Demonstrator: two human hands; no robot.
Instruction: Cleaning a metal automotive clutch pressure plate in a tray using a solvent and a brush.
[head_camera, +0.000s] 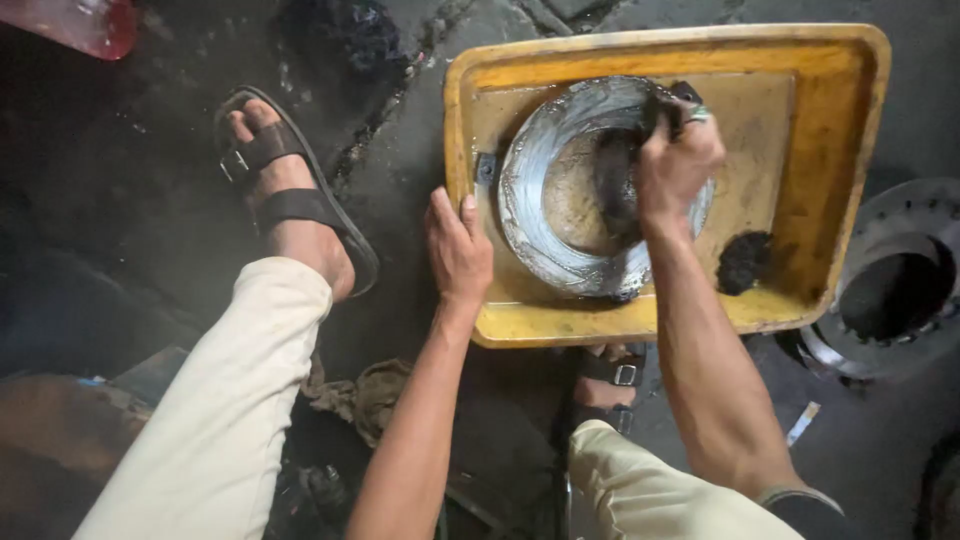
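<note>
Cream trouser knees (215, 420) above dark, greasy workshop floor (120, 230).

black sandals (290, 190), grimy rag (365, 395), metal ring part (895, 285) on dark floor, red container (85, 22), dark lump (745, 260)

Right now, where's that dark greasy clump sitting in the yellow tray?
In the head view, the dark clump lies in the yellow tray's lower right corner, right of the round metal part and the right hand.
</note>
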